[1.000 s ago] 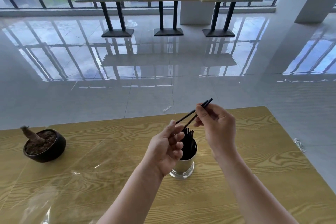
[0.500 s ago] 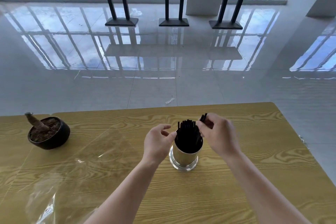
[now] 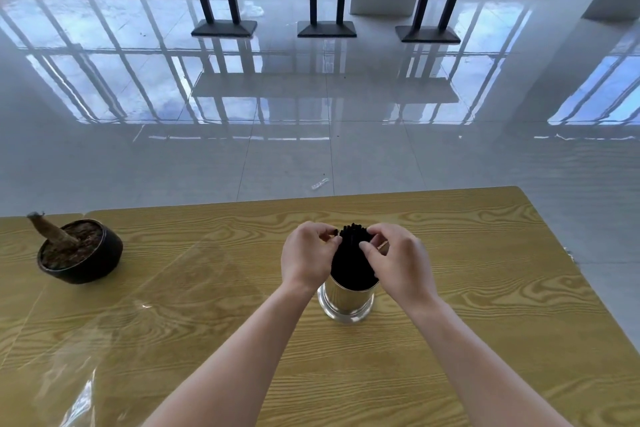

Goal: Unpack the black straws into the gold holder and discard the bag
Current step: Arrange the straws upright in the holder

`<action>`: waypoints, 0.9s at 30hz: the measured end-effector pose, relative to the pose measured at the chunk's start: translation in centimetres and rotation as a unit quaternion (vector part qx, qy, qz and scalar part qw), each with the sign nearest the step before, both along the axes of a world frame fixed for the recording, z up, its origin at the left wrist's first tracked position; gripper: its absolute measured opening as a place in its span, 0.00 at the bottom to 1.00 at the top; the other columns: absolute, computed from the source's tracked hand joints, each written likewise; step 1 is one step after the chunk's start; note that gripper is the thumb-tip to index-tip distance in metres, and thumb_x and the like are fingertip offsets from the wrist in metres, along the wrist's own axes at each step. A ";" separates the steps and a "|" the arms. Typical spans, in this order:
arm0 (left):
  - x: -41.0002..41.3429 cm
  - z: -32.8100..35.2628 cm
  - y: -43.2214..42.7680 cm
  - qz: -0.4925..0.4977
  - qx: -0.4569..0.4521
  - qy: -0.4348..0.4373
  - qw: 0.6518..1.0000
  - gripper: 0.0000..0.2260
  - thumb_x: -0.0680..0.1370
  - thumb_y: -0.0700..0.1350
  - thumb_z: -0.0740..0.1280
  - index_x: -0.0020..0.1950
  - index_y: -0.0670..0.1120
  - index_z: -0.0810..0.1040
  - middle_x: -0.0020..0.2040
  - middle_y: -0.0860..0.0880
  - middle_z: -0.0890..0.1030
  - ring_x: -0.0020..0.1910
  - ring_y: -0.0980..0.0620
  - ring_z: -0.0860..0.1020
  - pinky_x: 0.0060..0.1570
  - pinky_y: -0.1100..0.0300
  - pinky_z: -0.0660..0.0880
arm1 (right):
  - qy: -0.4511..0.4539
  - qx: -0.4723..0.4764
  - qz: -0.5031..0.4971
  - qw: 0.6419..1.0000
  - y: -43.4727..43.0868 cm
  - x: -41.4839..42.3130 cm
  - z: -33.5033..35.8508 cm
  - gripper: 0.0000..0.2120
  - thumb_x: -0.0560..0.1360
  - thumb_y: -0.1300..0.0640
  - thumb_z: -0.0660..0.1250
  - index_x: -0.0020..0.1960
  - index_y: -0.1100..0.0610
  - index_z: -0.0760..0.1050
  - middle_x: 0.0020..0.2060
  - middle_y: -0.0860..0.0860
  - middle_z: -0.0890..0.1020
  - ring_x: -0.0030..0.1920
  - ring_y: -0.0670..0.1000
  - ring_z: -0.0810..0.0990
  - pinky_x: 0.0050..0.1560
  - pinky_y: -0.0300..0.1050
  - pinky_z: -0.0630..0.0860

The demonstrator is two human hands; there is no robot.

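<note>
My left hand (image 3: 307, 258) and right hand (image 3: 399, 262) pinched the straws (image 3: 352, 255) from either side, fingers curled. The straws stood upright in the holder (image 3: 347, 303) on the counter (image 3: 485, 288). The bag (image 3: 80, 404) lay far left.

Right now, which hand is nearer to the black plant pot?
Left. The left hand holds the straws, to the right of the pot; the right hand is farther right, across the straws.

The left forearm (image 3: 242, 350) and right forearm (image 3: 478, 357) are bare along their whole visible length, down to the view's edge at 6 o'clock. The left grip (image 3: 306, 258) and right grip (image 3: 398, 262) are bare hands, wrists uncovered.
</note>
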State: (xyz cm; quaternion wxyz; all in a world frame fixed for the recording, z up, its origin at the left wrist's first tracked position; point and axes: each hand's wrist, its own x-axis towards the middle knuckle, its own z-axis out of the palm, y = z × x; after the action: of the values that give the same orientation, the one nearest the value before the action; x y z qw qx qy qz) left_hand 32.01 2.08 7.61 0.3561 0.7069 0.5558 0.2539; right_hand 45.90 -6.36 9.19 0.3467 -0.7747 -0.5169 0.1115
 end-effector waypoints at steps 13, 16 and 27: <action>0.3 -0.6 0.3 -0.018 0.005 -0.001 1.000 0.04 0.76 0.48 0.74 0.49 0.49 0.86 0.41 0.58 0.84 0.39 0.58 0.79 0.42 0.57 0.79 | 0.038 -0.091 0.018 0.995 1.4 3.4 -0.7 0.15 0.79 0.50 0.70 0.64 0.53 0.80 0.49 0.46 0.82 0.46 0.47 0.79 0.46 0.40 0.70; 0.4 -0.4 0.4 -0.017 0.000 -0.006 1.000 0.02 0.75 0.48 0.73 0.45 0.51 0.84 0.39 0.59 0.83 0.39 0.59 0.79 0.42 0.57 0.79 | 0.035 -0.093 0.037 0.994 2.8 3.1 0.0 0.16 0.80 0.50 0.67 0.65 0.53 0.79 0.51 0.47 0.81 0.50 0.48 0.78 0.49 0.42 0.71; -0.1 0.0 0.7 -0.012 -0.009 -0.031 0.999 0.05 0.75 0.49 0.75 0.47 0.49 0.86 0.40 0.57 0.84 0.40 0.58 0.82 0.44 0.56 0.81 | -0.045 -0.150 0.104 0.982 6.3 2.3 1.2 0.09 0.79 0.56 0.67 0.51 0.56 0.86 0.50 0.50 0.87 0.54 0.52 0.82 0.48 0.42 0.70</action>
State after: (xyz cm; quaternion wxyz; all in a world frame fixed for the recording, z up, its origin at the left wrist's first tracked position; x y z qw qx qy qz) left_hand 31.88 2.77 7.60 0.3819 0.7021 0.5386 0.2665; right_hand 48.22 -0.04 10.35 0.1898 -0.7643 -0.5869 0.1884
